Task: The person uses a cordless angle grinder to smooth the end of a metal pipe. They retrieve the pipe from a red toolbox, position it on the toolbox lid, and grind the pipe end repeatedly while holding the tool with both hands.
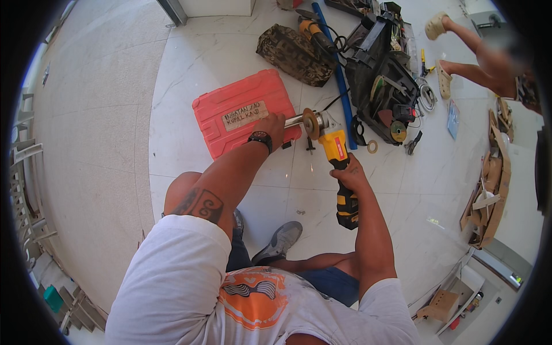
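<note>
My right hand (349, 174) grips the body of a yellow and black angle grinder (338, 154). Its disc (311, 123) meets the end of a short shiny metal tube (294, 121), and a few sparks fall on the floor below. My left hand (273, 125), with a black watch on the wrist, holds that tube down on the edge of a red plastic tool case (238, 110) lying flat on the white marble floor. I crouch over it, one grey shoe (280, 241) under me.
A camouflage bag (293, 53), a blue pipe (333, 63), a second grinder (313, 30) and an open black tool bag (382, 75) with discs lie beyond. Another person's legs in sandals (460, 52) stand at the upper right. Cardboard scraps (489, 190) lie right.
</note>
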### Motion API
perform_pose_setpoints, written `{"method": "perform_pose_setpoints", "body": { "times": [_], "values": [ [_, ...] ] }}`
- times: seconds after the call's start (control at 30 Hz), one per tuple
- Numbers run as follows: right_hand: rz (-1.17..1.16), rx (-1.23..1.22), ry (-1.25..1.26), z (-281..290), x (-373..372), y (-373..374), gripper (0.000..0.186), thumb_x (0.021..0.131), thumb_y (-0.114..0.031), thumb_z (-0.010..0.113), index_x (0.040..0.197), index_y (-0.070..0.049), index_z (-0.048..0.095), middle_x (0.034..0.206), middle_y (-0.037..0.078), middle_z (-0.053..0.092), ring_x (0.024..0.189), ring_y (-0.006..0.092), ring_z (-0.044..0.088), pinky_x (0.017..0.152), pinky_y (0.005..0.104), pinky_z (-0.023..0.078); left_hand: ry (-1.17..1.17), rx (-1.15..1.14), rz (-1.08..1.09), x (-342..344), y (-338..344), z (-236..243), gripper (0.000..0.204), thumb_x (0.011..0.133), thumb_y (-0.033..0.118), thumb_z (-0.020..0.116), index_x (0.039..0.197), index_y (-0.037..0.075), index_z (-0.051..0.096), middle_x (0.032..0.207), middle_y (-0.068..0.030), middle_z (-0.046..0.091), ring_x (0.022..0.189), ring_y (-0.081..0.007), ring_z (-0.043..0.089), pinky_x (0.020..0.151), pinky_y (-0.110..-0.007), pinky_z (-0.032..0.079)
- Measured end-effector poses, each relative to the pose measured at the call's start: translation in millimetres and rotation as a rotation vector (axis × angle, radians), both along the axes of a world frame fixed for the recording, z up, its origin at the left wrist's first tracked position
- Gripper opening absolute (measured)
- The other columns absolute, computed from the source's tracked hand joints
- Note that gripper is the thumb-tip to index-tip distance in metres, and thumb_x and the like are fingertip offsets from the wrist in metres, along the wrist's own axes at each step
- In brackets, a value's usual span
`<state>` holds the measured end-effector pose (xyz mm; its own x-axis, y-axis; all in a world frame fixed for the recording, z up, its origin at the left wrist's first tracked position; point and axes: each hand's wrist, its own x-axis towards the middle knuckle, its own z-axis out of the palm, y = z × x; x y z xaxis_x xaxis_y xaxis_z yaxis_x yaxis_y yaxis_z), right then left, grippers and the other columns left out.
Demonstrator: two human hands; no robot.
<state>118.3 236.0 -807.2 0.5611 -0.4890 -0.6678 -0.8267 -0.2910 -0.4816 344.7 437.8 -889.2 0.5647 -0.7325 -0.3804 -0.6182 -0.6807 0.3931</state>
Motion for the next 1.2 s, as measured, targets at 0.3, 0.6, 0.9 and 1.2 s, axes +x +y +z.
{"method": "perform_pose_setpoints", "body": {
  "times": [0.3, 0.6, 0.9, 1.2],
  "values": [
    [-0.015, 0.003, -0.037, -1.7, 9.5, 1.3, 0.060, 0.068, -0.022, 0.083, 0.117, 0.002, 0.058, 0.106, 0.019, 0.072, 0.097, 0.0319, 0.072, 0.088, 0.0394, 0.056, 0.012, -0.033, 0.018, -0.5, 0.4, -1.2, 0.019, 0.097, 0.010, 0.054, 0.114, 0.001, 0.054, 0.110, -0.0259, 0.065, 0.103, -0.0405, 0.071, 0.087, -0.048, 0.059],
    [-0.009, 0.002, -0.009, 1.8, 8.6, 2.0, 0.060, 0.068, -0.021, 0.084, 0.117, 0.002, 0.059, 0.106, 0.019, 0.072, 0.098, 0.0322, 0.072, 0.089, 0.0397, 0.056, 0.009, -0.030, 0.017, 0.4, 0.2, -2.2, 0.020, 0.097, 0.011, 0.055, 0.114, 0.001, 0.054, 0.110, -0.0258, 0.065, 0.100, -0.0406, 0.072, 0.084, -0.048, 0.059],
    [0.010, -0.016, -0.011, -1.0, -4.8, 1.3, 0.061, 0.069, -0.019, 0.084, 0.121, 0.001, 0.058, 0.099, 0.013, 0.071, 0.086, 0.0246, 0.069, 0.082, 0.0367, 0.056, 0.014, -0.034, 0.026, 0.7, 0.2, -0.7, 0.020, 0.097, 0.011, 0.056, 0.114, 0.001, 0.054, 0.108, -0.0253, 0.065, 0.100, -0.0408, 0.072, 0.083, -0.048, 0.060],
    [0.000, 0.005, -0.018, 3.0, 2.6, 1.3, 0.058, 0.069, -0.020, 0.083, 0.118, 0.001, 0.058, 0.103, 0.017, 0.072, 0.096, 0.0309, 0.071, 0.089, 0.0392, 0.056, 0.013, -0.034, 0.029, -0.2, 0.4, -4.7, 0.020, 0.097, 0.012, 0.055, 0.114, 0.001, 0.055, 0.109, -0.0251, 0.065, 0.100, -0.0406, 0.071, 0.084, -0.048, 0.059]
  ]
}}
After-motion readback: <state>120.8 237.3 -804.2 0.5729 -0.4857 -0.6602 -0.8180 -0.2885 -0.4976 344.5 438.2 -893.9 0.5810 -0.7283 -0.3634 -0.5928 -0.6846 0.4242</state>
